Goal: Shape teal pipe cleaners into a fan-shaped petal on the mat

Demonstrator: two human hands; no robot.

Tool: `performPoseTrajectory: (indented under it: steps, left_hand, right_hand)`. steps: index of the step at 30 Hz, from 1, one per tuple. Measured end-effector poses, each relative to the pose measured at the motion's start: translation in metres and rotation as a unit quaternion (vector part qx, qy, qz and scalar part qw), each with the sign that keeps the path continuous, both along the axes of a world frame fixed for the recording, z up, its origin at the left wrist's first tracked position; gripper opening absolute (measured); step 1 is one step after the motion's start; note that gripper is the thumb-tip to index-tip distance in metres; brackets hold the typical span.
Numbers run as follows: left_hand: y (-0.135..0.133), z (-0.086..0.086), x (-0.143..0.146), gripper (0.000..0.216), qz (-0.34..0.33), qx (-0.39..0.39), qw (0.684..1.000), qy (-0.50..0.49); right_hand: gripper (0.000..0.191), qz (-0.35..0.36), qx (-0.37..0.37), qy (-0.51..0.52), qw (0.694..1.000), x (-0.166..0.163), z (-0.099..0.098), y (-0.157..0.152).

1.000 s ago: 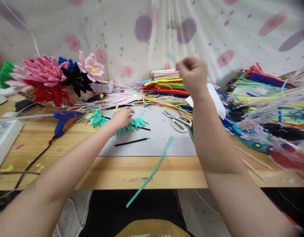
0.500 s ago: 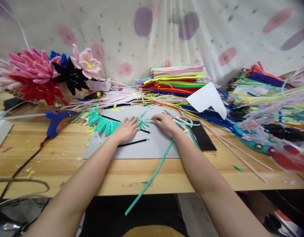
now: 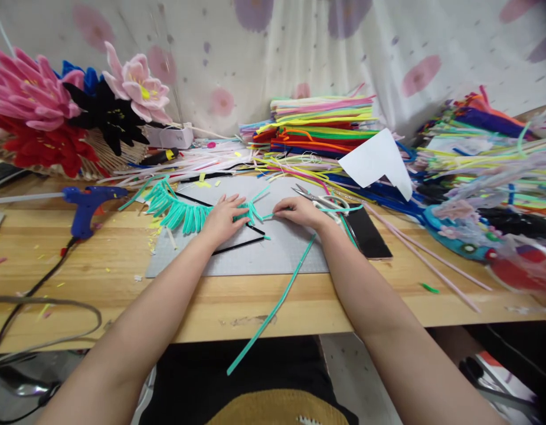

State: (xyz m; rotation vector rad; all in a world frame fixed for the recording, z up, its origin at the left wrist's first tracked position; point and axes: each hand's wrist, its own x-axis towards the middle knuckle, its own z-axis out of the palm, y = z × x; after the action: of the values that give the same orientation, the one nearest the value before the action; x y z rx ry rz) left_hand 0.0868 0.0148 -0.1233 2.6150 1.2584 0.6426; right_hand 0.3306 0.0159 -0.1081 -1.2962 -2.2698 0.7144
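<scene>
Teal fringe (image 3: 175, 212) lies on the worktop's mat (image 3: 273, 254). The left hand (image 3: 224, 217) presses the fringe's 3 o'clock end, grip flat and open. The right hand (image 3: 299, 211), a raised fist a second ago, now pinches a teal stem (image 3: 267, 216) at 3 o'clock of the left.

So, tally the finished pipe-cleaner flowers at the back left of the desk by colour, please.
Deep pink flower: 1
Pale pink flower: 1
Black flower: 1
Red flower: 1
Blue flower: 1, mostly hidden behind the others
Total: 5
</scene>
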Motion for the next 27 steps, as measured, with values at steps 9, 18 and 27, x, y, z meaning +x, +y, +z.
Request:
performPoseTrajectory:
  steps: [9, 18, 27]
  left_hand:
    - [-0.005, 0.002, 0.004, 0.016, -0.006, 0.002, 0.998, -0.055]
    - [-0.007, 0.003, 0.004, 0.019, 0.008, -0.011, 0.999, -0.047]
    - [-0.008, 0.004, 0.004, 0.021, 0.003, -0.016, 0.999, -0.034]
  right_hand:
    - [0.019, -0.076, 0.060, -0.026, 0.995, -0.005, 0.001, -0.001]
    - [0.019, -0.059, 0.073, -0.078, 0.993, -0.009, -0.001, -0.001]
    - [0.020, -0.025, 0.102, -0.092, 0.990, -0.013, -0.003, 0.000]
